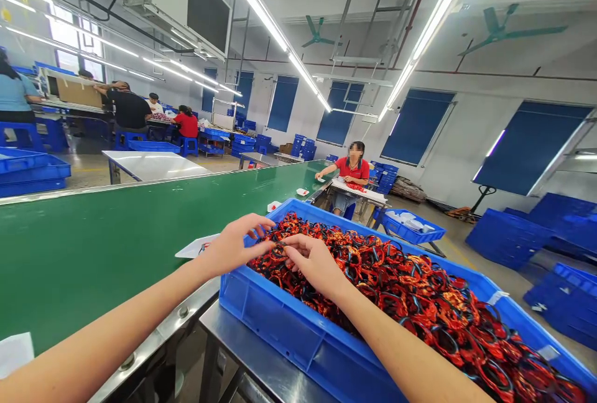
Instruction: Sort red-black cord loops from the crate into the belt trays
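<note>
A blue plastic crate sits in front of me, heaped with tangled loops of red, orange and black braided cord. My left hand reaches over the crate's far rim, its fingertips just above the loops. My right hand is pressed into the pile beside it, fingers pinched on cord. Between the two hands, the strands are too tangled and partly hidden to follow.
The crate rests on a steel table beside a green conveyor belt carrying a white card. Past the belt, a co-worker in a red shirt works at a table. Stacked blue crates stand at right.
</note>
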`<state>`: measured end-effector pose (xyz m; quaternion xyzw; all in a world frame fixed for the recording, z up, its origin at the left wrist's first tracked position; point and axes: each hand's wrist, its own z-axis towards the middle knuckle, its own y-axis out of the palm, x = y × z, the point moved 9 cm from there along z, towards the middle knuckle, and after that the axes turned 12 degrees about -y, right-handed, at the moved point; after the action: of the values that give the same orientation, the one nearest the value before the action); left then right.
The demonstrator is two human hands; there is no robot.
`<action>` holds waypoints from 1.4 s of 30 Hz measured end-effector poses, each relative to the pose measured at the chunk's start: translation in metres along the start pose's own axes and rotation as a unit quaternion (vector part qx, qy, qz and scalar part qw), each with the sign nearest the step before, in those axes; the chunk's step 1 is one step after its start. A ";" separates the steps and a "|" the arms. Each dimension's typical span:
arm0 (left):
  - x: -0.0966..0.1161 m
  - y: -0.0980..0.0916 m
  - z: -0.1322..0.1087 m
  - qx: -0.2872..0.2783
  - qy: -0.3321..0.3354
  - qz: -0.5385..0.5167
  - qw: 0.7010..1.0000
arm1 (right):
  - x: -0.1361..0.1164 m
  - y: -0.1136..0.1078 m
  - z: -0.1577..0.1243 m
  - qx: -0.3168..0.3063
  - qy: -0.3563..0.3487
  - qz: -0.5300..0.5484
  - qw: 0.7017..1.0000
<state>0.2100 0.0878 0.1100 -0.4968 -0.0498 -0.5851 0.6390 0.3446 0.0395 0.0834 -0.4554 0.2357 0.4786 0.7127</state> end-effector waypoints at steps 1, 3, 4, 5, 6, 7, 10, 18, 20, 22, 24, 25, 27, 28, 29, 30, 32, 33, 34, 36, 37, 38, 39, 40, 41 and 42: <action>0.014 0.010 -0.003 -0.032 0.031 0.000 0.999 | 0.002 -0.001 0.000 0.007 0.008 0.026 1.000; 0.030 0.025 -0.009 -0.064 0.067 0.006 0.996 | 0.005 -0.002 0.001 0.020 0.016 0.063 0.998; 0.032 0.029 -0.010 -0.063 0.067 0.003 0.996 | 0.007 -0.003 0.001 0.025 0.018 0.076 0.997; 0.029 0.030 -0.009 -0.054 0.055 -0.007 0.997 | 0.008 -0.003 0.001 0.030 0.022 0.087 0.995; 0.025 0.030 -0.008 -0.043 0.036 -0.022 0.998 | 0.009 -0.004 0.001 0.033 0.027 0.097 0.994; 0.019 0.030 -0.007 -0.034 0.013 -0.040 0.999 | 0.011 -0.003 0.001 0.037 0.031 0.106 0.993; 0.006 0.028 -0.004 -0.028 -0.049 -0.091 0.994 | 0.011 -0.004 0.002 0.047 0.028 0.113 0.992; -0.013 0.028 0.008 -0.075 -0.154 -0.128 0.977 | -0.007 -0.008 0.000 0.052 -0.025 0.032 0.998; -0.016 0.031 0.008 -0.097 -0.161 -0.132 0.973 | -0.015 -0.008 -0.001 0.043 -0.046 -0.022 0.998; -0.017 0.034 0.007 -0.116 -0.154 -0.141 0.971 | -0.021 -0.006 -0.002 0.031 -0.068 -0.078 0.994; -0.016 0.035 0.006 -0.119 -0.146 -0.147 0.971 | -0.026 -0.005 -0.003 0.021 -0.085 -0.123 0.989; -0.016 0.035 0.006 -0.119 -0.144 -0.149 0.971 | -0.027 -0.005 -0.003 0.018 -0.093 -0.142 0.985; -0.016 0.036 0.006 -0.124 -0.143 -0.152 0.970 | -0.029 -0.004 -0.003 0.013 -0.105 -0.171 0.980; -0.017 0.036 0.006 -0.126 -0.143 -0.152 0.970 | -0.029 -0.004 -0.003 0.012 -0.109 -0.181 0.977; -0.017 0.037 0.006 -0.128 -0.145 -0.152 0.969 | -0.029 -0.004 -0.003 0.011 -0.112 -0.189 0.976; -0.017 0.037 0.007 -0.129 -0.146 -0.151 0.969 | -0.029 -0.004 -0.003 0.011 -0.114 -0.194 0.974; -0.018 0.037 0.007 -0.131 -0.148 -0.153 0.968 | -0.029 -0.005 -0.003 0.014 -0.116 -0.199 0.973; -0.017 0.037 0.007 -0.133 -0.149 -0.154 0.968 | -0.029 -0.005 -0.003 0.015 -0.116 -0.200 0.973; -0.017 0.037 0.007 -0.135 -0.149 -0.155 0.967 | -0.029 -0.005 -0.003 0.016 -0.116 -0.198 0.973; -0.016 0.037 0.007 -0.136 -0.151 -0.152 0.967 | -0.030 -0.005 -0.003 0.017 -0.117 -0.195 0.974; -0.016 0.036 0.007 -0.136 -0.151 -0.149 0.968 | -0.030 -0.005 -0.003 0.017 -0.117 -0.194 0.974; -0.016 0.036 0.006 -0.136 -0.151 -0.146 0.968 | -0.029 -0.006 -0.003 0.018 -0.116 -0.191 0.974; -0.016 0.036 0.006 -0.138 -0.152 -0.146 0.968 | -0.029 -0.006 -0.002 0.019 -0.115 -0.189 0.975; -0.017 0.036 0.006 -0.141 -0.153 -0.149 0.967 | -0.028 -0.006 -0.002 0.022 -0.112 -0.184 0.976; -0.018 0.037 0.006 -0.145 -0.156 -0.155 0.965 | -0.027 -0.007 -0.002 0.025 -0.109 -0.178 0.978; -0.019 0.038 0.006 -0.150 -0.161 -0.163 0.962 | -0.026 -0.008 -0.001 0.031 -0.105 -0.170 0.979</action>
<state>0.2375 0.0988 0.0786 -0.6592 -0.1442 -0.5948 0.4369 0.3411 0.0250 0.1064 -0.4137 0.0934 0.3880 0.8183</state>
